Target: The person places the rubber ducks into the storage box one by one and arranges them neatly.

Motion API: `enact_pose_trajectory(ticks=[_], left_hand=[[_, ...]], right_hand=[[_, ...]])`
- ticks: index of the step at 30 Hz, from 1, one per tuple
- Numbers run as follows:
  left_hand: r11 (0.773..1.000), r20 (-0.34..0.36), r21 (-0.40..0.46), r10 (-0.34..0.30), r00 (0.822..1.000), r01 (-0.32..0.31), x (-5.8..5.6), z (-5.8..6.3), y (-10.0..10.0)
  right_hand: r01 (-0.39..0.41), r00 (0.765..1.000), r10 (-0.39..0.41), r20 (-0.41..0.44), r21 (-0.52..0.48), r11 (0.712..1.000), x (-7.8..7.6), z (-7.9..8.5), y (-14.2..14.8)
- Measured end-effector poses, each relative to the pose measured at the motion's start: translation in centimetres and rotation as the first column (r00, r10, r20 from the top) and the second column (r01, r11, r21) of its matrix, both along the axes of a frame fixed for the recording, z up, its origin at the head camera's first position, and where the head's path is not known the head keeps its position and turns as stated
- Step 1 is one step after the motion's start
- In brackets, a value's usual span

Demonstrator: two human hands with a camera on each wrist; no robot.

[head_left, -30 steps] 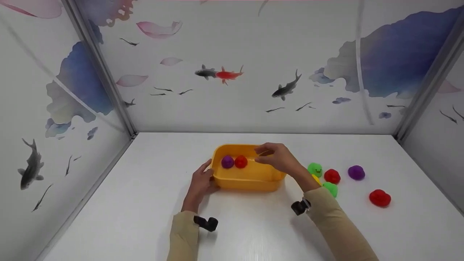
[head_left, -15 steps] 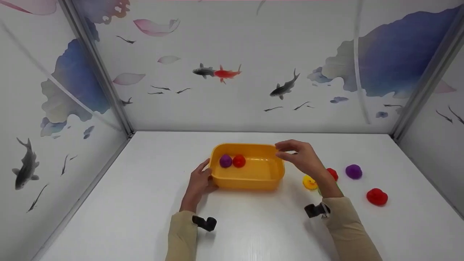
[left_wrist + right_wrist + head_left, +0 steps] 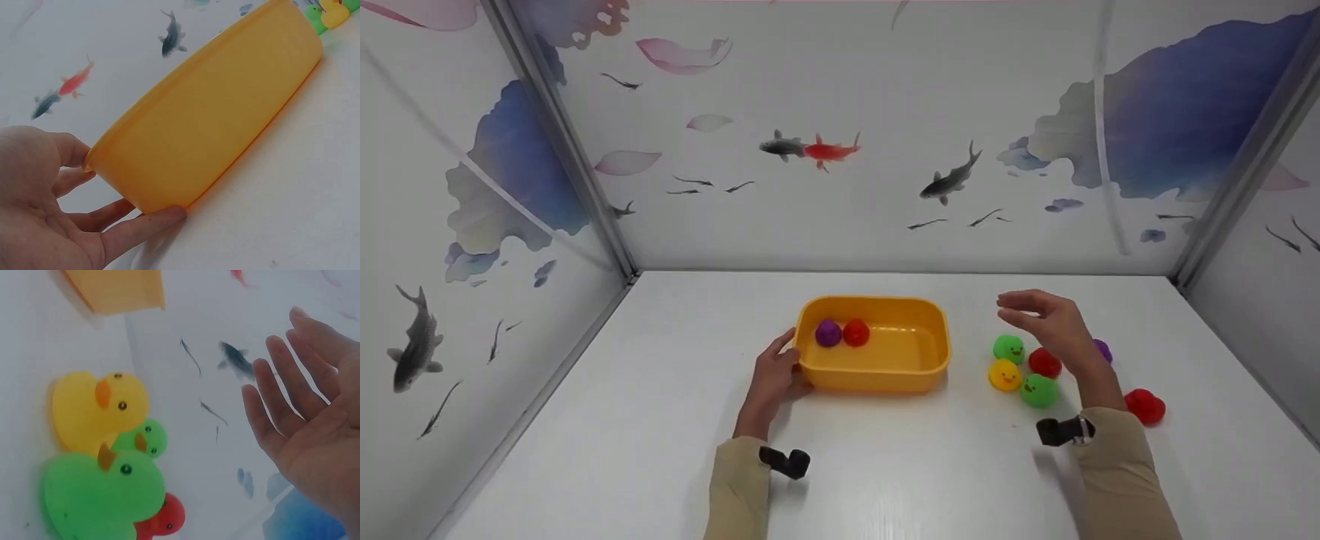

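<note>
A rectangular, rounded-corner, yellow-orange plastic tub [image 3: 874, 381] stands upright on the smooth white surface [image 3: 885, 472]; the bare left hand [image 3: 772, 379] holds its left end, the grip narrow, with digits at the rim and against the end wall; inside, toward the left, lie a small rounded purple toy [image 3: 829, 333] and, just beside it, a small rounded red toy [image 3: 856, 332]; the bare right hand [image 3: 1054, 324] is raised to the right of the tub, its grip wide and holding nothing, the fingers extended in the right wrist view; near and below it cluster four smooth, rubber-like toy ducks: a yellow duck [image 3: 1005, 376], a farther green duck [image 3: 1009, 349], a nearer green duck [image 3: 1039, 391] and a red duck [image 3: 1045, 363]; farther right are a rounded purple piece [image 3: 1103, 350], partly hidden by the right wrist, and a rounded red piece [image 3: 1147, 406], partly behind the tan fabric right sleeve [image 3: 1125, 465].
</note>
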State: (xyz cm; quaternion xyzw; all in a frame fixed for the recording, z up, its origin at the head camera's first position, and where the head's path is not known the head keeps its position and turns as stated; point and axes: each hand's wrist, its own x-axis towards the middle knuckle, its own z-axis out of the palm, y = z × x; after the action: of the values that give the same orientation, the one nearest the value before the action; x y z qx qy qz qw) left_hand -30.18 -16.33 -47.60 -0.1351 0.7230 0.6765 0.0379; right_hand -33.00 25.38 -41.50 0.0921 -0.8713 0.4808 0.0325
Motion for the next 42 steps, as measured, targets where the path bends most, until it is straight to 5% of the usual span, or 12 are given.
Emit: enact_pose_trajectory(ticks=[13, 22, 42], left_hand=[[1.0, -0.015, 0.006, -0.005, 1.0, 0.005, -0.1, 0.1, 0.1], [1.0, -0.015, 0.018, -0.004, 1.0, 0.005, 0.0, 0.1, 0.0], [1.0, 0.018, -0.005, 0.017, 1.0, -0.017, -0.2, 0.0, 0.0]], right_hand=[[0.041, 0.956, -0.041, 0.29, 0.007, 0.999, -0.8, -2.5, 3.4], [0.04, 0.932, -0.054, 0.358, 0.048, 0.998, -1.1, -4.2, 3.6], [0.026, 0.932, -0.078, 0.355, 0.149, 0.989, -1.4, -4.5, 2.9]])
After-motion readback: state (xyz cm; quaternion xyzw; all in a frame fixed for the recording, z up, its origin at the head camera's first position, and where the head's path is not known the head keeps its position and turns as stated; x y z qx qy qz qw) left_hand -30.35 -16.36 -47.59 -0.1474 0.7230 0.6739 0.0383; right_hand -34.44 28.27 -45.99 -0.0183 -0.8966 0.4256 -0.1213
